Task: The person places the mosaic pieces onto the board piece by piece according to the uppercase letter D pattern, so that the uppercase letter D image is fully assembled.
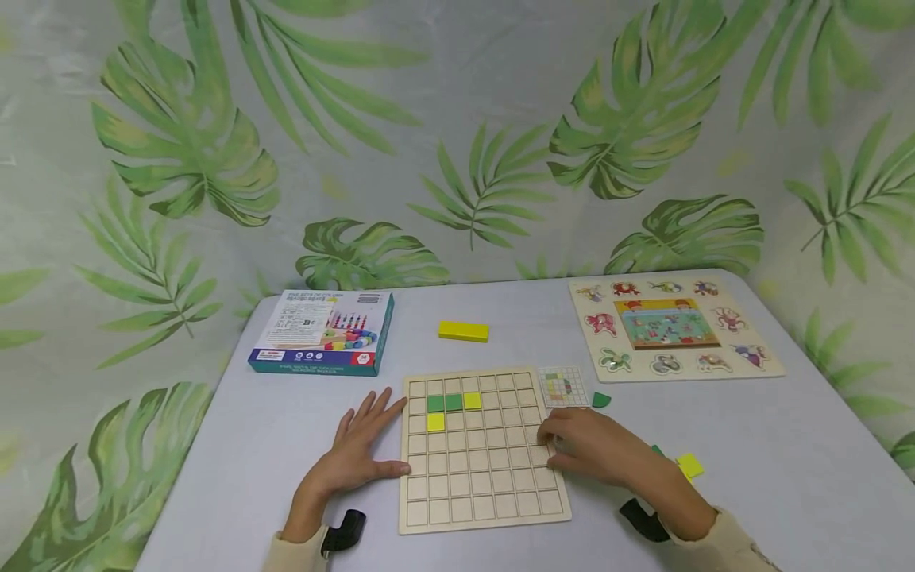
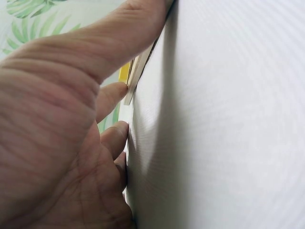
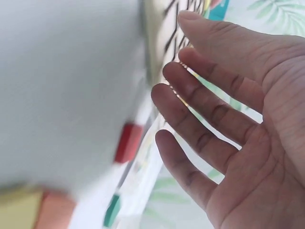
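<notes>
A wooden grid board (image 1: 484, 505) lies flat on the table, with two green squares (image 1: 445, 403) and a yellow square (image 1: 472, 401) in one upper row. Another yellow square (image 1: 435, 422) sits just below the left green one. My left hand (image 1: 354, 449) spreads beside the board, thumb and index fingertips at its left edge. Over the right edge hovers my right hand (image 1: 596, 446), its fingers loosely bent with nothing between them. A small pattern card (image 1: 563, 387) lies by the board's upper right corner, next to a green quarter-round piece (image 1: 601, 400).
Near my right wrist lie a loose yellow piece (image 1: 689, 465) and a red piece (image 3: 128, 142). A yellow block (image 1: 463, 331) stands behind the board. At the back are a boxed bead toy (image 1: 322, 332) on the left and a sea-animal puzzle (image 1: 593, 349) on the right.
</notes>
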`<state>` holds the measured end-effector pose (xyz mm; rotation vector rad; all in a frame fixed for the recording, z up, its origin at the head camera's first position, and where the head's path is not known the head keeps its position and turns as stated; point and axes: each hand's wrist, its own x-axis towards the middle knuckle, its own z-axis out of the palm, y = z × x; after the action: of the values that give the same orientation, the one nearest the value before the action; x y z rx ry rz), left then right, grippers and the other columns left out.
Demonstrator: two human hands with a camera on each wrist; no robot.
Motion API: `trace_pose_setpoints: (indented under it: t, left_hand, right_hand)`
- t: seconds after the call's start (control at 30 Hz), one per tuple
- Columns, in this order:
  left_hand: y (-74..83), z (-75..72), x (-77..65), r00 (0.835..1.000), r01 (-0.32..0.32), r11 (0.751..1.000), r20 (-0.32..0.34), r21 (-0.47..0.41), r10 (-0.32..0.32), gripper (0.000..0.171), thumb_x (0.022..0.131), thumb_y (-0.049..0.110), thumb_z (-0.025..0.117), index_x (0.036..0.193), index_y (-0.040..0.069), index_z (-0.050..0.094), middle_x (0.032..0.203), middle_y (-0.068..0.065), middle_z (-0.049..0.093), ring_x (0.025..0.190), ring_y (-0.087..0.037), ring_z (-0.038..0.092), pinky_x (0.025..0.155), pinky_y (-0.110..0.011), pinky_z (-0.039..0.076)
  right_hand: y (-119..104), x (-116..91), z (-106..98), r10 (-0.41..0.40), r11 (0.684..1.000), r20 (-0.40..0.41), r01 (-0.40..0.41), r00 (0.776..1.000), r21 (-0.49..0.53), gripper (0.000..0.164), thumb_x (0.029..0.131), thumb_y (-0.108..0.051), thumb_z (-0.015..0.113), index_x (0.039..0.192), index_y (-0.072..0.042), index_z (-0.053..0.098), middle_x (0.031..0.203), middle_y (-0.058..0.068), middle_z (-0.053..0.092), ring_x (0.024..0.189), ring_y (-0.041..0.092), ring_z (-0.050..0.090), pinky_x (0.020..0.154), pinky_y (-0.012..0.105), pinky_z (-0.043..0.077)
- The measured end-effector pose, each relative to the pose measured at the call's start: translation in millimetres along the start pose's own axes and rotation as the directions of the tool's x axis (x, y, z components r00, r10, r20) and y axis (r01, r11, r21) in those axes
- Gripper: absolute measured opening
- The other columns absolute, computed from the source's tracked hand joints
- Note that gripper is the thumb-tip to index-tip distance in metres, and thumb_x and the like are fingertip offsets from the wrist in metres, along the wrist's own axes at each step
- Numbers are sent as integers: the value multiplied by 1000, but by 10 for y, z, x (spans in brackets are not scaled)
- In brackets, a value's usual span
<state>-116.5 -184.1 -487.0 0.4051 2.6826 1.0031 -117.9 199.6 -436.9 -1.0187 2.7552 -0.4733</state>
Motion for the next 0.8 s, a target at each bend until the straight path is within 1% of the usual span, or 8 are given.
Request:
trace_pose_setpoints:
  t: [0.13,0.3,0.5,0.63,0.8]
  left_hand:
    - [0,2,0,1000,2,1000,-1,-3,-2,103,71,42,88,157,18,35,169,-10,14,156,-37,-1,121,-62,-7]
    - [-5,10,8,1000,7,1000,7,-12,-7,103,72,42,88,157,20,35,169,-8,13,157,-35,-2,121,-61,-7]
    - [-7,2,3,1000,6,1000,14,2,-6,103,73,43,87,158,20,34,169,-8,12,156,-35,-3,121,-62,-7]
    - [2,-4,-10,1000,4,1000,14,1,-4,102,73,43,87,158,19,34,169,-10,13,156,-37,-2,121,-62,-8]
    - [-1,14,-19,1000,-18,1000,-7,-9,18,102,73,41,87,157,17,35,168,-12,15,156,-39,0,120,-63,-7]
  right_hand:
    - [68,-175,10,40,999,-11,-41,999,-32,23,85,-29,79,105,-20,73,107,-9,67,104,16,63,89,40,54]
    - [135,-387,-6,88,996,-8,-88,996,-21,20,84,-30,80,102,-25,72,107,-13,65,101,12,61,89,39,54]
    - [262,-599,-21,118,993,21,-119,993,21,18,84,-33,79,101,-30,72,99,-20,61,90,2,55,83,32,54]
    - [344,-707,-26,138,990,36,-139,990,22,20,83,-35,80,101,-31,72,98,-21,60,88,1,53,82,30,54]
    - [440,-817,-20,128,992,16,-128,992,6,20,81,-33,82,99,-31,71,98,-22,59,90,1,54,83,31,54]
